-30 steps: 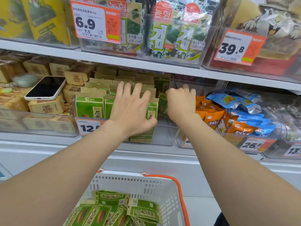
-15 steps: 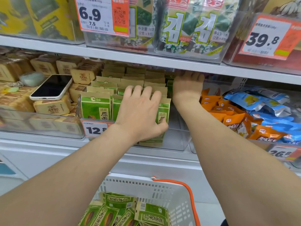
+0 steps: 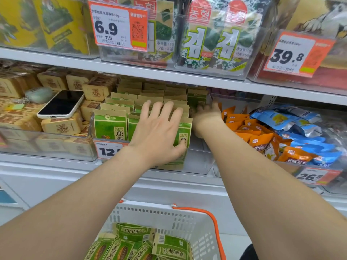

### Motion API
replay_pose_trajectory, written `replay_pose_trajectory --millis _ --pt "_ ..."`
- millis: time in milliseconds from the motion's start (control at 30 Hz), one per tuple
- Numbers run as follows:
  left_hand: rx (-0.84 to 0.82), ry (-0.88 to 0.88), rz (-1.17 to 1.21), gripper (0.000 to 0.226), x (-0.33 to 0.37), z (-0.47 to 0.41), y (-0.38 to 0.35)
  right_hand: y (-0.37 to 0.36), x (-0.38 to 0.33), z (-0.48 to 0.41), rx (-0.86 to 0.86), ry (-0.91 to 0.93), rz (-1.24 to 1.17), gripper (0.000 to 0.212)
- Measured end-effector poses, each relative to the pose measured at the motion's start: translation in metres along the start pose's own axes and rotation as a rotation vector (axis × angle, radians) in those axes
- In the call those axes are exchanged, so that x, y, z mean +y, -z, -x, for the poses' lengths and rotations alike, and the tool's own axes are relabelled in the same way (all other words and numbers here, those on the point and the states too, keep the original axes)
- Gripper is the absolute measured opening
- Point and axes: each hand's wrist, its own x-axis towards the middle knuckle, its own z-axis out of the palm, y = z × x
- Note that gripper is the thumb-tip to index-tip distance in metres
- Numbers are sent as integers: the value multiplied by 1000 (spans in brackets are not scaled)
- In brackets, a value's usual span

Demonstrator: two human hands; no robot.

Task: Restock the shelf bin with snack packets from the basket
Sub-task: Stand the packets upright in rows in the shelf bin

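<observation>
Head view: two bare forearms reach forward into a shop shelf.
Left grip [image 3: 157, 132]: fingers straight and spread apart, laid over the tops of the front green seed packets [image 3: 109, 126]. The palm is against their faces and the thumb lies flat on the front of the rightmost packet.
Right grip [image 3: 206, 112]: just right of the left grip and deeper in, at the right side of the packet rows. It is blurred, so I cannot tell whether it is apart or clamped on a packet.
Shelf bin [image 3: 197, 162]: clear plastic, under both grips. The packets stand upright in rows from front to back.
Price tag [image 3: 108, 151]: on the bin front, just left of the left wrist. It reads "12." up to where the arm covers it.
Basket [image 3: 187, 216]: white with an orange handle, well below the grips, between the forearms.
Basket packets [image 3: 133, 232]: the same green, lying loose and tilted inside.
Phone [image 3: 61, 104]: left of the left grip, screen up on tan packets [image 3: 60, 126] in the neighbouring bin.
Orange packets [image 3: 261, 141]: just right of the right grip, with blue packets [image 3: 281, 119] beyond them.
Seaweed packs [image 3: 212, 40]: on the shelf above both grips.
</observation>
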Motion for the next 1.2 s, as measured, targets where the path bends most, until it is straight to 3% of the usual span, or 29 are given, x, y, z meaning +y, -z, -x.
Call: replay_pose_trajectory --millis 167,300,533,600,667,833,933,1033,1200 --pt "24 1 -18 78 1 7 3 2 -1 22 59 -6 -26 88" --pt "65 -4 53 73 3 15 11 1 13 57 233 73 -109 41" --pt "179 -145 148 21 13 43 27 0 27 126 490 138 -310 18" --pt "47 -161 205 12 18 56 28 0 23 147 583 133 -363 16" --pt "-198 -117 224 15 25 74 21 -3 13 169 597 154 -434 18" --pt "-844 -180 52 30 45 128 -20 -34 -43 223 301 328 -550 6" --pt "-1123 -228 36 25 52 161 -50 -56 -76 249 142 472 -536 8" --pt "-1233 -207 -1 13 53 191 -80 -79 -104 264 -20 623 -498 17" --pt "-1383 -60 -21 30 36 243 -123 -116 -138 280 -197 710 -396 11"
